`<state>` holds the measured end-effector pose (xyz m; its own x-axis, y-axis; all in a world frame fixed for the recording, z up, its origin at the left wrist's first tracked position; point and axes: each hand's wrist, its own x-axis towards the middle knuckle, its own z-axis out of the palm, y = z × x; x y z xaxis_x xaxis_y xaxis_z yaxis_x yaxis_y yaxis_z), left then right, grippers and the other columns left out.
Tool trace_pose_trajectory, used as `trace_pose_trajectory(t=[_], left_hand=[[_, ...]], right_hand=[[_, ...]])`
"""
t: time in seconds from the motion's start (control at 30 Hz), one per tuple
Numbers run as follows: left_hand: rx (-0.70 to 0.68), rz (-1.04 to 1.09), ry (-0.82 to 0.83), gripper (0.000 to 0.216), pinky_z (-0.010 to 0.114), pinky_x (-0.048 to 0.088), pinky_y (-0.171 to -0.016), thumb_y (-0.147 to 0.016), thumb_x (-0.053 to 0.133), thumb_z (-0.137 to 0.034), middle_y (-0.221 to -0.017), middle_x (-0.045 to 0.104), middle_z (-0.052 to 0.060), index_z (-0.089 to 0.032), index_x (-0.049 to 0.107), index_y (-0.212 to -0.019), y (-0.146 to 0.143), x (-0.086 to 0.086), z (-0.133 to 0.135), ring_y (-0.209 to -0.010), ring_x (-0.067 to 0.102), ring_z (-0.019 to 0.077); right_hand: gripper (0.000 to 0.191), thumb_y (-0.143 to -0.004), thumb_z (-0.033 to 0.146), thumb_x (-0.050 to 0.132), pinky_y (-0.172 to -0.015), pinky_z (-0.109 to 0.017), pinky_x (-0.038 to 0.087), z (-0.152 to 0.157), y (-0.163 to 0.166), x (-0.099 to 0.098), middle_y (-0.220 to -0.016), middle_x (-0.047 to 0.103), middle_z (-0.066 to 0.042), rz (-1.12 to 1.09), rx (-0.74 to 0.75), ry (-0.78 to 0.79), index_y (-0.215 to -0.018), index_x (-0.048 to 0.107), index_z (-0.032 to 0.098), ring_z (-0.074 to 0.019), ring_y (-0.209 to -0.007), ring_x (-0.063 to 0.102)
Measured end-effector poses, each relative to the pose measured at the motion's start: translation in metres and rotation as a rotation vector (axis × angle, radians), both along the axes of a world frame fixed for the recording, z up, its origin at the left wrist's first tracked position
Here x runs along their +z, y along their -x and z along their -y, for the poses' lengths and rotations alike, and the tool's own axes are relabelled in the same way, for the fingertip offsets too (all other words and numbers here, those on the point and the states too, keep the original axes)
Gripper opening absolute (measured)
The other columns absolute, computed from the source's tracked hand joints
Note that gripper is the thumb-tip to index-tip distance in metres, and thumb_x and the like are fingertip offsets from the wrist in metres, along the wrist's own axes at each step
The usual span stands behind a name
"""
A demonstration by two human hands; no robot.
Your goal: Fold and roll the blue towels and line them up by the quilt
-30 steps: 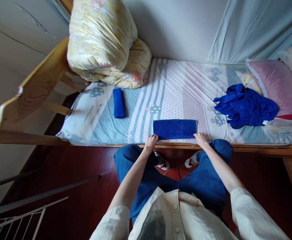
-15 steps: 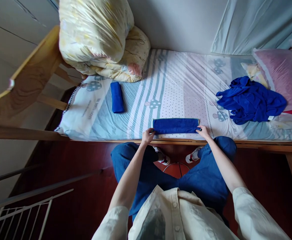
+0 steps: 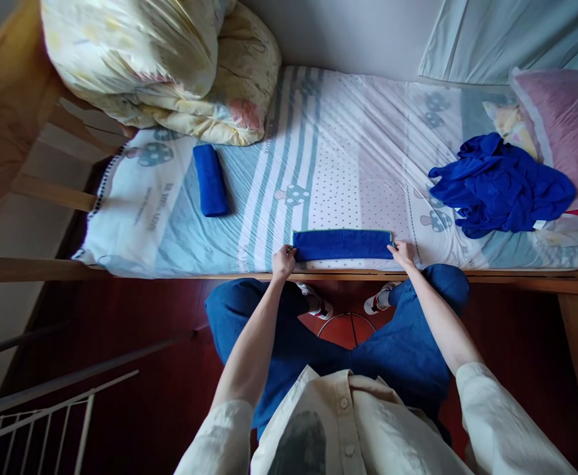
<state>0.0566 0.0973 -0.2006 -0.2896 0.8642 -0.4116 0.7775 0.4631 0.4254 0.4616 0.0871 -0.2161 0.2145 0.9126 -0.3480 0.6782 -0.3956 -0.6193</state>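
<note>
Quilt (image 3: 170,72) bulks up at the far left of the bed, hard by the wooden headboard (image 3: 12,112); a blue roll (image 3: 211,181) lies just in front of it. On the right I have a crumpled blue heap (image 3: 504,188) against the pink pillow (image 3: 566,132). Curtain (image 3: 511,39) hangs at the back wall. Below, a ball (image 3: 346,328) sits between the shoes, and a white rack (image 3: 41,422) stands low left. Knees flank the work close to the rail (image 3: 497,276), which marks the near edge. Beyond the strip of cloth I get a broad run of wrinkled sheet (image 3: 338,145), back to the wall, with roll and heap well apart at either side. The towel (image 3: 343,245), deep blue with pale edging, is folded to a long narrow band on the mattress's near edge, parallel to the rail. Left hand (image 3: 284,261) pinches its left end between thumb and fingers; right hand (image 3: 402,253) pinches the right end likewise. I cannot tell whether those ends are lifted.
</note>
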Motion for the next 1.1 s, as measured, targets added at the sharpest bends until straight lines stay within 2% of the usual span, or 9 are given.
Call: trace_pose_trajectory(t=[0.17, 0.33, 0.47, 0.57, 0.7, 0.8, 0.87, 1.0, 1.1], left_hand=[[-0.003, -0.028, 0.044, 0.028, 0.034, 0.05, -0.089, -0.099, 0.048, -0.032, -0.115, 0.075, 0.015, -0.021, 0.068, -0.117, 0.001, 0.004, 0.001, -0.113, 0.068, 0.0287], [0.002, -0.049, 0.044, 0.029, 0.037, 0.05, -0.088, -0.099, 0.049, -0.033, -0.117, 0.075, 0.016, -0.021, 0.067, -0.118, -0.002, 0.008, 0.002, -0.114, 0.067, 0.031], [-0.031, -0.072, 0.004, 0.026, 0.037, 0.051, -0.087, -0.098, 0.051, -0.031, -0.113, 0.075, 0.014, -0.021, 0.068, -0.114, -0.002, 0.01, 0.004, -0.108, 0.068, 0.0301], [-0.143, -0.097, -0.144, 0.026, 0.039, 0.051, -0.091, -0.095, 0.053, -0.027, -0.117, 0.072, 0.014, -0.02, 0.068, -0.115, 0.002, 0.014, 0.008, -0.106, 0.068, 0.0286], [-0.415, -0.12, -0.325, 0.036, 0.045, 0.048, -0.104, -0.096, 0.051, -0.028, -0.135, 0.065, 0.017, -0.017, 0.065, -0.127, 0.004, 0.018, 0.016, -0.125, 0.06, 0.0318], [-0.652, -0.067, -0.334, 0.045, 0.047, 0.043, -0.114, -0.096, 0.051, -0.032, -0.148, 0.058, 0.016, -0.017, 0.06, -0.137, -0.001, 0.013, 0.022, -0.138, 0.052, 0.0317], [-0.751, -0.068, -0.304, 0.052, 0.049, 0.038, -0.119, -0.095, 0.05, -0.03, -0.153, 0.053, 0.017, -0.015, 0.055, -0.145, -0.005, 0.005, 0.024, -0.144, 0.046, 0.032], [-0.81, -0.152, -0.247, 0.062, 0.052, 0.03, -0.125, -0.092, 0.043, -0.017, -0.159, 0.043, 0.022, -0.006, 0.044, -0.153, -0.011, -0.011, 0.025, -0.149, 0.041, 0.033], [-0.842, -0.197, -0.245, 0.068, 0.053, 0.027, -0.126, -0.089, 0.037, -0.008, -0.161, 0.04, 0.024, -0.005, 0.037, -0.158, -0.011, -0.019, 0.022, -0.15, 0.04, 0.0318]], right_hand=[[0.039, -0.086, 0.051, 0.069, -0.067, -0.032, 0.042, -0.001, 0.003, 0.001, -0.06, 0.056, 0.0, 0.02, -0.021, 0.08, -0.065, 0.049, 0.024, -0.0195, -0.063, 0.055], [0.039, -0.085, 0.053, 0.068, -0.069, -0.033, 0.047, -0.003, 0.003, -0.003, -0.063, 0.06, -0.002, 0.02, -0.026, 0.089, -0.065, 0.053, 0.023, -0.0208, -0.066, 0.06], [0.026, -0.09, 0.046, 0.064, -0.075, -0.036, 0.053, 0.002, 0.003, 0.002, -0.077, 0.071, -0.007, 0.078, -0.018, 0.024, -0.082, 0.065, 0.021, -0.0242, -0.077, 0.067], [0.021, -0.094, 0.031, 0.055, -0.084, -0.039, 0.054, 0.009, 0.005, 0.013, -0.099, 0.075, -0.012, 0.202, 0.062, -0.143, -0.105, 0.07, 0.021, -0.0264, -0.093, 0.069], [0.034, -0.098, 0.026, 0.048, -0.098, -0.044, 0.053, 0.017, 0.016, 0.03, -0.121, 0.071, -0.015, 0.263, 0.292, -0.329, -0.123, 0.069, 0.019, -0.029, -0.112, 0.065], [0.04, -0.096, 0.028, 0.053, -0.105, -0.048, 0.049, 0.025, 0.028, 0.035, -0.131, 0.068, -0.015, 0.291, 0.509, -0.303, -0.133, 0.066, 0.018, -0.0309, -0.122, 0.062], [0.046, -0.094, 0.026, 0.056, -0.108, -0.05, 0.047, 0.029, 0.034, 0.033, -0.14, 0.065, -0.016, 0.341, 0.616, -0.271, -0.138, 0.063, 0.016, -0.0321, -0.128, 0.059], [0.052, -0.093, 0.014, 0.049, -0.11, -0.051, 0.044, 0.031, 0.038, 0.024, -0.148, 0.059, -0.019, 0.445, 0.694, -0.245, -0.144, 0.057, 0.011, -0.0318, -0.135, 0.054], [0.058, -0.091, 0.007, 0.045, -0.112, -0.052, 0.042, 0.027, 0.037, 0.016, -0.149, 0.057, -0.021, 0.504, 0.723, -0.245, -0.148, 0.053, 0.008, -0.0323, -0.139, 0.051]])
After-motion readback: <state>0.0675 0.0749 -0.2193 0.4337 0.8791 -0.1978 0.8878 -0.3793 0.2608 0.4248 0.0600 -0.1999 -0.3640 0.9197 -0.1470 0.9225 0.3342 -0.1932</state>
